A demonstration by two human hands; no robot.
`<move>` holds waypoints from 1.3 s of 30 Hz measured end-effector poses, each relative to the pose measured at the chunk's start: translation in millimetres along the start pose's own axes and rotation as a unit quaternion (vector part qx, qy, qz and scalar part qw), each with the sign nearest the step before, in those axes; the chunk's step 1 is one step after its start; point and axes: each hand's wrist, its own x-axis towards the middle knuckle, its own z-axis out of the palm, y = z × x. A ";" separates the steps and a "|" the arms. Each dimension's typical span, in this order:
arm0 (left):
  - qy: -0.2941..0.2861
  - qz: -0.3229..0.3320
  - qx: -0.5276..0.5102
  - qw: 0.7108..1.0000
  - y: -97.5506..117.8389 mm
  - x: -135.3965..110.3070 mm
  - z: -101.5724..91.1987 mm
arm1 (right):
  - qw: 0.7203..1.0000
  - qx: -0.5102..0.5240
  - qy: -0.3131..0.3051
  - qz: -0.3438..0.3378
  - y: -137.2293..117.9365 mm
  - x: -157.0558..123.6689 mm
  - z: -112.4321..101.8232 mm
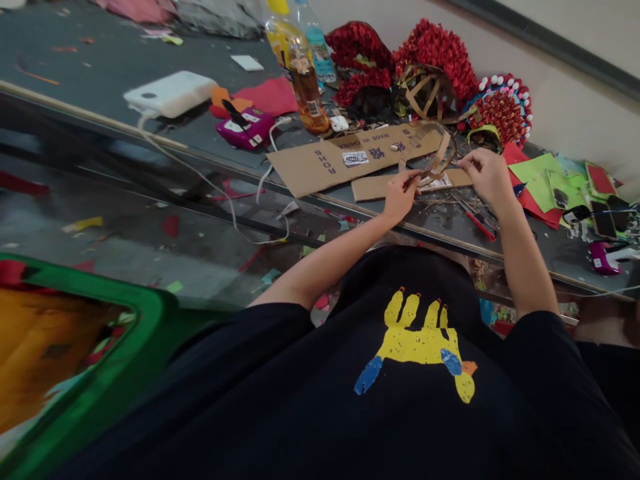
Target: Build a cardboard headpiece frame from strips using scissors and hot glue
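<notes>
Above the table edge, my left hand (401,198) pinches the lower end of a looped brown cardboard strip (442,155). My right hand (486,172) is closed at the loop's right side, fingertips pressed together; whatever is between them is too small to make out. Under the hands lies a narrow piece of cardboard (369,189). Behind it is a larger printed cardboard sheet (320,175). A red-handled tool (481,225), perhaps a cutter, rests below my right hand among scraps.
Bottles (307,93) stand behind the cardboard. Red ruffled headpieces (435,57) lean against the wall. A white power bank (170,93) trails a cable over the table edge. Green paper (535,177) lies at right. A green bin (155,313) stands at lower left.
</notes>
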 end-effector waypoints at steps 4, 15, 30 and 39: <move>0.014 -0.010 0.009 1.000 -0.2 1.1 -0.2 | 0.994 -0.032 -0.095 0.047 6.8 -15.7 5.5; 0.006 0.027 0.040 0.999 -16.9 4.1 0.3 | 0.967 -0.109 -0.227 0.041 31.3 -35.7 43.3; 0.060 0.031 0.081 0.994 -5.1 0.7 -3.3 | 0.992 0.034 0.080 0.095 46.8 5.4 9.3; 0.008 0.018 0.089 0.996 4.9 -0.4 -3.0 | 0.977 -0.062 0.180 0.093 47.1 5.9 -44.1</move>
